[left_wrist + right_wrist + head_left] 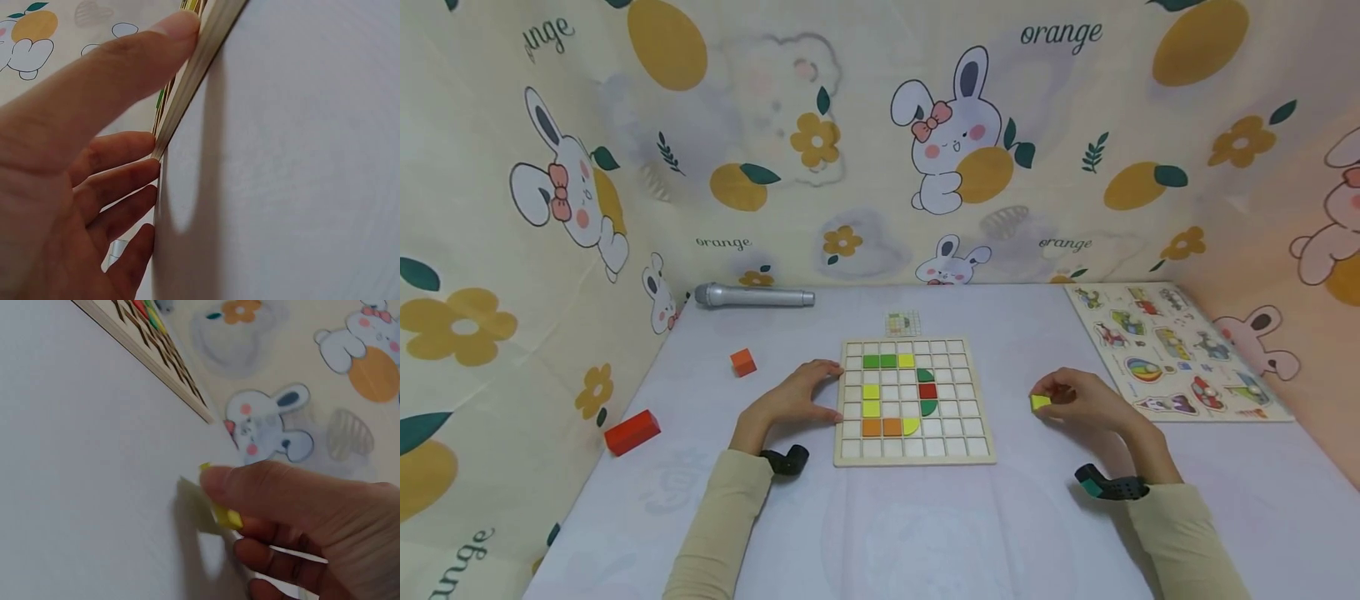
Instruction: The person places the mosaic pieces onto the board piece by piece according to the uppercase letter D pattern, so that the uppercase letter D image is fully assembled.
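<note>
The wooden grid board (914, 402) sits flat on the smooth table (880, 533), partly filled with glossy tiles. Left of it, the left hand (797, 396) rests, fingers straight against its edge. Right of the board, the right hand (1086, 400) pinches a small yellow tile (1040, 402). It looks like the placing step: next, an empty cell.

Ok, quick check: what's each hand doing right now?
Left hand: open, straight fingers pressed against the left edge of the grid board.
Right hand: holding a small yellow piece, pinched.
</note>
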Motion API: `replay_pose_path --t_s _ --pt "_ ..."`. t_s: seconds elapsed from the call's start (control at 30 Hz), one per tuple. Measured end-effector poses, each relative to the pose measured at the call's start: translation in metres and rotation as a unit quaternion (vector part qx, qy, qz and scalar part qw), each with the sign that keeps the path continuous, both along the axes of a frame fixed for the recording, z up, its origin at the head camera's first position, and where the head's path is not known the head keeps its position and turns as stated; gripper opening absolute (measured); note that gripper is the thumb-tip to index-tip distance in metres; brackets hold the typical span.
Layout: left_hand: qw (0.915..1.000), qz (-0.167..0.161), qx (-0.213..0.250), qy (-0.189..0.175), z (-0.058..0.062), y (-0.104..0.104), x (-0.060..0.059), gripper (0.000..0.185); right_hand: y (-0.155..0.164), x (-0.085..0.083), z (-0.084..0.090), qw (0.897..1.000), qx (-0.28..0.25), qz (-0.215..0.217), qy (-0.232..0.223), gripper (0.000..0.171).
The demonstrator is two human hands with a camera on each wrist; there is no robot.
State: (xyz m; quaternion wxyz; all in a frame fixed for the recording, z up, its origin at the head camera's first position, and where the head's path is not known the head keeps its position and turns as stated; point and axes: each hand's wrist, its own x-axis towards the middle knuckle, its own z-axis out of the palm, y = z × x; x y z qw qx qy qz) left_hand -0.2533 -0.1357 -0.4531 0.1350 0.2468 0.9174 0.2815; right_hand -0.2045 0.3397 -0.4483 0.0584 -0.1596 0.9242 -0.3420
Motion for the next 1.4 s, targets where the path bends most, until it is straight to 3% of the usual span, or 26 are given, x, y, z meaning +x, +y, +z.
replay_pose_path --t_s 0.2,0.43,0.83,1.13,1.4 --pt "1.0000 -0.005 0.004 0.006 0.002 0.001 0.002 0.078 -0.021 -0.007 -0.004 0.998 -0.017 0.019 0.049 0.028" --pt "1.0000 -0.002 0.006 -0.002 0.003 0.000 0.002 0.078 -0.057 -0.019 0.002 0.991 -0.048 0.077 0.099 0.027" --pt "1.0000 -0.003 0.004 0.007 -0.001 -0.002 0.001 0.079 -0.130 -0.034 0.019 0.990 -0.052 0.096 0.084 0.029" --pt "1.0000 -0.006 0.002 0.005 0.000 -0.002 0.000 0.079 -0.166 -0.047 0.012 0.982 -0.070 0.137 0.110 0.026" --pt "0.9998 -0.011 0.011 0.010 -0.001 -0.002 0.000 0.078 -0.197 -0.055 0.006 0.984 -0.054 0.143 0.096 0.025"
